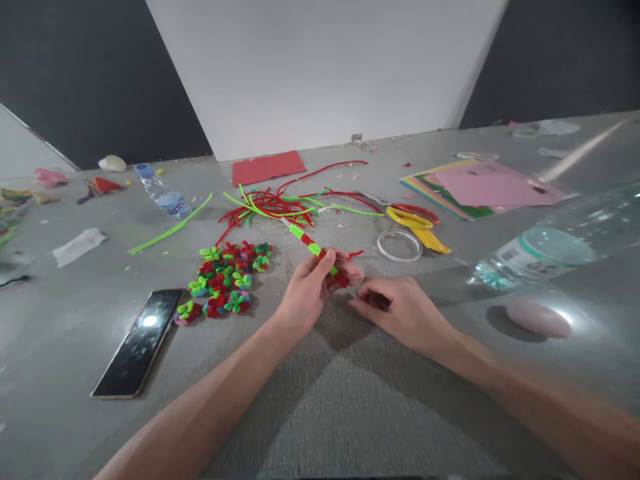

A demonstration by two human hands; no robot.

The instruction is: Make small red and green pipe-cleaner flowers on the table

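Left hand (311,281) pinches the stick (315,249) mid-frame, thumb (325,264) against fingers (354,272); right hand (403,308) half-curled beside it, can't tell if holding anything.

item: slim striped rod (315,249), straight, fuzzy-looking bands of bright green and red alternating along it. far end shows a short bare whitish tip; next come green, red, green, red. middle partly covered by the thumb of the left hand (306,287), which grips it; beyond the thumb, green again, then red at the near end. pose: slanted, whitish tip pointing away and to the left, red end toward the wearer and to the right. near end sits just beside the fingertips of the right hand (403,308); contact there cannot be told.
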